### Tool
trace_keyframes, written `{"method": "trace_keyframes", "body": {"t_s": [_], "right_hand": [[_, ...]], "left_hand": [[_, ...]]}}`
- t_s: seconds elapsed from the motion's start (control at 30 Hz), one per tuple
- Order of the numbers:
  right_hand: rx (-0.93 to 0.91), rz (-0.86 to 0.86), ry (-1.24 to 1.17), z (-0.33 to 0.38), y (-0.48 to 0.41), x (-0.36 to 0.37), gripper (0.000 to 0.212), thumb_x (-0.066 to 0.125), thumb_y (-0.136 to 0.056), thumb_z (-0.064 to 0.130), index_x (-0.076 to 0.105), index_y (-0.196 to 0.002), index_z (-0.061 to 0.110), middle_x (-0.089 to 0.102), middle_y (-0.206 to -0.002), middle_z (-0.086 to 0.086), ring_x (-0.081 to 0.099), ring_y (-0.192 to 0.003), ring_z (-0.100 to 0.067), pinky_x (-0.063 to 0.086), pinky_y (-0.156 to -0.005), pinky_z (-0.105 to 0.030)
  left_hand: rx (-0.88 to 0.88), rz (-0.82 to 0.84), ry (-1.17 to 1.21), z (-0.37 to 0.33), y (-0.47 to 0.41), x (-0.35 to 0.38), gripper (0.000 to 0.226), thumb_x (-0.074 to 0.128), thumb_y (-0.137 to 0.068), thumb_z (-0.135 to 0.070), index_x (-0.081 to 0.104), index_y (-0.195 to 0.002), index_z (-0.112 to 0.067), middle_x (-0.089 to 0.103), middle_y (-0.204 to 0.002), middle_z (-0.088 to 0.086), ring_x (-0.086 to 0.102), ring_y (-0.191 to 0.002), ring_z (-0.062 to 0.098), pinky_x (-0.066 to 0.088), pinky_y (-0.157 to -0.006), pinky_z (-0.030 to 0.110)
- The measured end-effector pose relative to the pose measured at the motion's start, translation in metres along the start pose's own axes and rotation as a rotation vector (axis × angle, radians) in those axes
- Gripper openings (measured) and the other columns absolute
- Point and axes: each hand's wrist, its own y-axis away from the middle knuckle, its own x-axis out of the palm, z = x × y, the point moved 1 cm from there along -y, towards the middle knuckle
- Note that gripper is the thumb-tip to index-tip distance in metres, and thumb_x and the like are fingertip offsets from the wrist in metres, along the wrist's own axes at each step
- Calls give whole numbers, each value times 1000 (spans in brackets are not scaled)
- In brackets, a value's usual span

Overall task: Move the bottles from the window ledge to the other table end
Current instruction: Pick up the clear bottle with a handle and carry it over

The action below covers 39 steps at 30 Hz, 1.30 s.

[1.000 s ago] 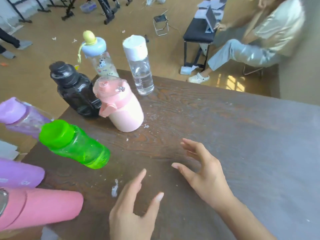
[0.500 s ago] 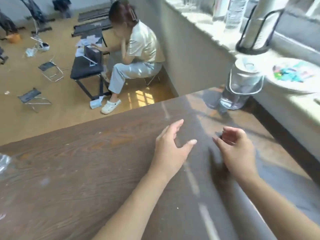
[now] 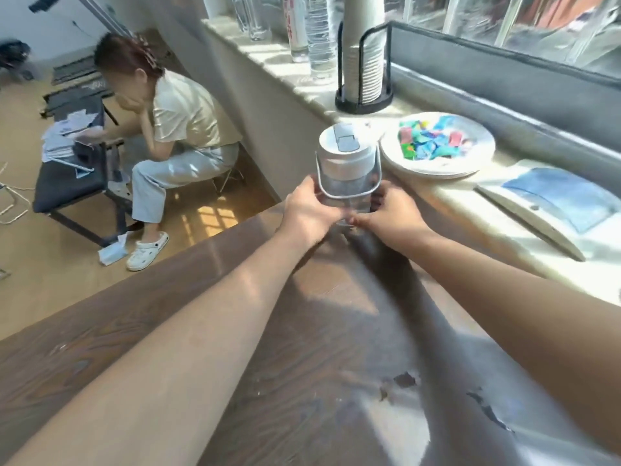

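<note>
A clear bottle point(image 3: 347, 169) with a white lid and a grey carry handle stands at the far corner of the dark wooden table point(image 3: 302, 364), right beside the window ledge point(image 3: 336, 99). My left hand point(image 3: 311, 210) wraps its left side and my right hand point(image 3: 389, 213) wraps its right side, both low on the body. Farther back on the ledge stand several clear plastic bottles point(image 3: 317, 31), upright.
On the ledge are a black holder with stacked paper cups point(image 3: 364, 55), a white plate of coloured wrappers point(image 3: 437, 142) and a blue-covered booklet point(image 3: 551, 203). A person point(image 3: 174, 136) sits left of the table end by a low black bench point(image 3: 67, 183).
My view swung from the bottle-filled table end to the window side. Both hands reached forward and closed around the white-lidded bottle, which they were short of half a second ago.
</note>
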Motion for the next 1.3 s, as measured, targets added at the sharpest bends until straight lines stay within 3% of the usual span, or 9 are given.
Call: {"method": "trace_keyframes", "body": {"t_s": [0.17, 0.27, 0.4, 0.6, 0.73, 0.93, 1.03, 1.17, 1.3], "right_hand": [[-28, 9, -72, 17, 19, 2, 80, 91, -44, 46, 68, -117, 22, 80, -107, 5, 77, -98, -13, 62, -90, -44], [-76, 29, -75, 41, 43, 13, 76, 95, -52, 44, 68, -119, 23, 79, -110, 6, 75, -101, -10, 61, -91, -38], [-116, 135, -88, 71, 80, 56, 58, 94, -67, 14, 68, -118, 17, 80, -103, 1, 77, -92, -11, 64, -83, -42], [-298, 295, -82, 132, 134, 152, 64, 95, -67, 22, 68, -124, 16, 76, -114, 10, 71, -106, -1, 57, -91, -19], [-320, 423, -131, 173, 170, 221, 57, 93, -70, 13, 67, -119, 20, 74, -106, 18, 69, -98, 10, 53, -82, -8], [-363, 580, -166, 217, 220, 319, 56, 87, -73, 5, 65, -121, 24, 72, -104, 23, 66, -98, 17, 50, -78, -4], [-403, 648, -161, 239, 244, 364, 58, 88, -73, 10, 63, -121, 29, 71, -106, 23, 65, -98, 17, 47, -77, -1], [-427, 726, -136, 260, 263, 412, 68, 92, -70, 20, 62, -132, 24, 73, -117, 15, 66, -107, 6, 47, -80, -1], [-405, 745, -125, 270, 267, 438, 71, 93, -70, 23, 60, -134, 24, 73, -119, 13, 68, -110, -3, 56, -94, -25]], "left_hand": [[1, -5, 82, 5, 14, -12, 66, 94, -72, 2, 65, -131, -4, 66, -106, -3, 64, -90, 9, 44, -61, -5], [34, -5, 135, 16, 37, -37, 70, 98, -71, -10, 64, -133, -15, 66, -102, -17, 63, -84, -12, 40, -63, -9], [-8, -94, 264, 48, 80, -85, 63, 97, -69, -2, 65, -122, -15, 69, -97, -16, 63, -75, -22, 46, -70, -4], [-93, -333, 238, 120, 154, -179, 74, 102, -63, -20, 67, -128, -25, 79, -122, -11, 74, -115, 9, 61, -101, 38], [-185, -455, 318, 168, 196, -241, 78, 99, -64, -5, 65, -133, -20, 79, -124, -9, 76, -115, 8, 62, -102, 43], [-299, -631, 354, 231, 254, -316, 74, 93, -48, -31, 69, -117, -38, 81, -120, -11, 77, -115, 14, 62, -100, 52], [-342, -713, 364, 262, 278, -347, 71, 96, -47, -24, 69, -111, -36, 83, -112, -14, 78, -109, 8, 62, -100, 48], [-399, -767, 374, 297, 296, -376, 70, 93, -50, -13, 69, -113, -33, 83, -110, -14, 79, -108, 6, 62, -101, 49], [-424, -785, 355, 313, 296, -393, 73, 89, -46, -28, 68, -116, -31, 82, -113, -9, 79, -107, 9, 63, -98, 50]]}}
